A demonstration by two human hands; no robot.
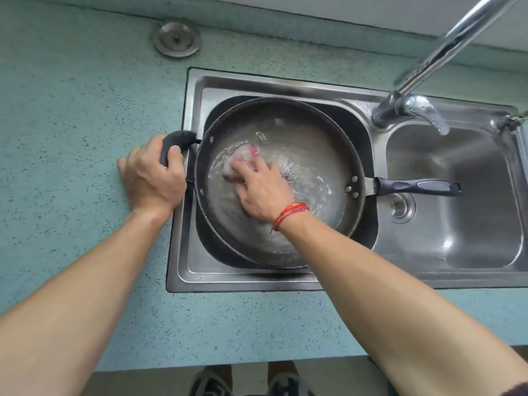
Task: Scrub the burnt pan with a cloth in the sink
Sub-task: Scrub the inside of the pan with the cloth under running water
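2 hands work: left hand (153, 174) clenches pan (300, 144) helper grip; right hand (261, 190) fingers press cloth (243, 155); long handle (417, 187) points right.

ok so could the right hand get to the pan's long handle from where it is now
Probably yes: the right hand presses the cloth inside the pan, and the long handle juts over the right basin with nothing covering it.

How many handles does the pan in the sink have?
2. A short loop handle on the pan's left side, gripped by the left hand, and a long straight handle on its right, reaching over the right basin. None seems hidden.
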